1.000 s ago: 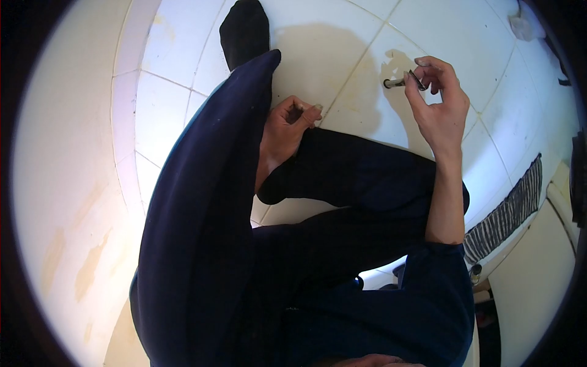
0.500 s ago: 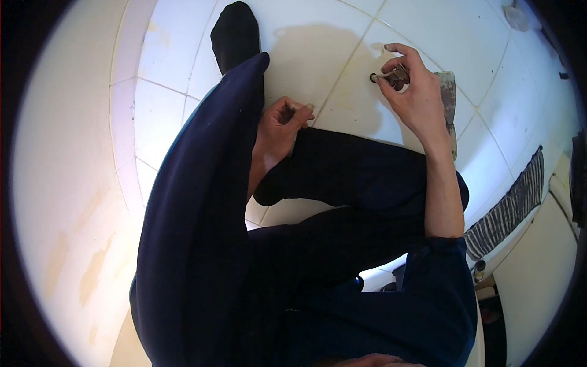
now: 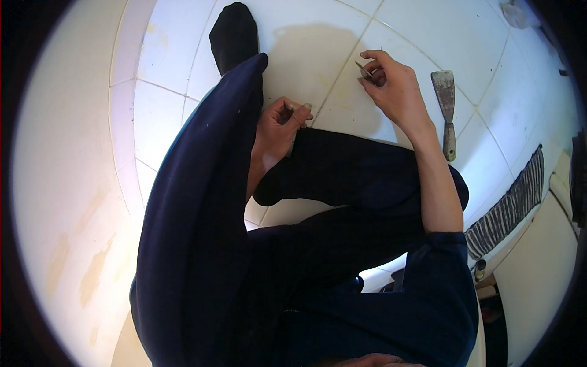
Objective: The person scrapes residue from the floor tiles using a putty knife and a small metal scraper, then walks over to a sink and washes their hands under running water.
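Two bare hands are showing: right of upper centre, the right hand [image 3: 394,85] is pinching a small thin piece [image 3: 364,70] over the floor [image 3: 422,30]; at upper centre, the left hand [image 3: 280,125] is appearing half-curled, its grip hiding whether it's holding anything. I'm worrying a loosening pinch could drop the piece, or an outward swing knock the scraper [image 3: 446,107], upper right. I'm seeing no readable writing.

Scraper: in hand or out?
Out: the scraper lies on the tiled floor, with bare tile showing between it and the right hand.
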A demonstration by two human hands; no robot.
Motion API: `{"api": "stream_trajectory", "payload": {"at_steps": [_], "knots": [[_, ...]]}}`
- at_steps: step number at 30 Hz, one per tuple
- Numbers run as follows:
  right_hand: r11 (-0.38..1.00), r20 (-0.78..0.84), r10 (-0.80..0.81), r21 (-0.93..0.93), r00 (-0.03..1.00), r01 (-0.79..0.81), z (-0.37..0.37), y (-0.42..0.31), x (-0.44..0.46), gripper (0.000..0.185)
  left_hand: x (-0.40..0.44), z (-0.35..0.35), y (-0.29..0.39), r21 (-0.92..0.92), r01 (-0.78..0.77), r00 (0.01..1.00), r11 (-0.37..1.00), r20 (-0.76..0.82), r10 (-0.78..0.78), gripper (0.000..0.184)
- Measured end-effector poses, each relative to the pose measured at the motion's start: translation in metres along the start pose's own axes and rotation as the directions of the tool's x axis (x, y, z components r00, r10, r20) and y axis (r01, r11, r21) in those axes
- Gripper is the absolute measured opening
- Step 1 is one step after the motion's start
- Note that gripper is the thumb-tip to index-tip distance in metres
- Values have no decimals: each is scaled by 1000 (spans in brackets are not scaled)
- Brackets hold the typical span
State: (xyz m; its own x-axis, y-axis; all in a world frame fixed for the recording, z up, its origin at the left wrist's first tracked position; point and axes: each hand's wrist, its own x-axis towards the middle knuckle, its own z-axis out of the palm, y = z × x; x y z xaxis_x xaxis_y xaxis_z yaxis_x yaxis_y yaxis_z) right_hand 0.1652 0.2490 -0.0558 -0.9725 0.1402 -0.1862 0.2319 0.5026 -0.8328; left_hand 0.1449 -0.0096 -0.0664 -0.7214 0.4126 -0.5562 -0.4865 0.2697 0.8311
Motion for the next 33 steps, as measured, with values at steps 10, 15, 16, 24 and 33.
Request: {"api": "stream_trajectory", "payload": {"at_steps": [10, 15, 16, 24, 33], "knots": [[989, -49, -34, -142, 998, 27, 1, 5, 5, 21, 0, 0, 0, -42, 4, 1000, 999, -3, -4, 18], [990, -52, -66, -129, 996, 59, -4, 6, 4, 20, 1, -1, 0, -35, 0, 1000, 999, -4, 0, 17], [989, -61, -81, -126, 995, 73, -7, 4, 4, 21, 1, -1, -1, -37, 0, 1000, 999, -1, 0, 17], [989, -255, -37, 132, 966, 73, -26, -5, -3, 23, 0, 0, 3, -10, 33, 999, 999, -15, -33, 18], [996, -56, -88, 1, 995, 88, 6, 11, 9, 18, -1, 1, 9, 1, 57, 998, 998, -27, -57, 19]]}}
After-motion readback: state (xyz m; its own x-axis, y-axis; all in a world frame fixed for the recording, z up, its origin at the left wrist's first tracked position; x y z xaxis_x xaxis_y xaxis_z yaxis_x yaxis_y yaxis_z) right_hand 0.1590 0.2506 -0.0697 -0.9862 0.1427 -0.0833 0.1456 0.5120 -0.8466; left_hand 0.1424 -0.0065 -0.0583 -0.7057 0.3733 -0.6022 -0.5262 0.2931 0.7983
